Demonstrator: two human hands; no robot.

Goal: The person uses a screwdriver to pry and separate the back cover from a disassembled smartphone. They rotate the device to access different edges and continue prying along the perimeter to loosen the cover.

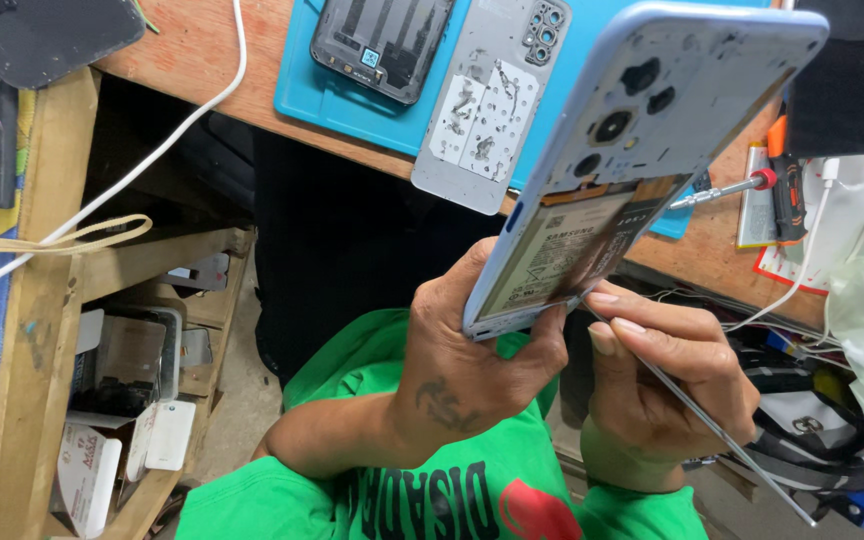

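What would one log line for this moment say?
left hand: holds opened phone | right hand: thin metal tool at phone's lower edge | back cover on bench

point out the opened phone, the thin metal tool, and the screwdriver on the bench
opened phone (642, 140), head view, bare inner frame.
thin metal tool (712, 430), head view, mid shaft.
screwdriver (727, 189), head view, metal shank.

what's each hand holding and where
Left hand grips the opened phone by its lower end; right hand pinches thin metal tweezers near their tip.

Pale blue phone frame (652, 130), teal work mat (327, 95), green shirt (372, 380), white cable (142, 160), red-tipped screwdriver (727, 188)
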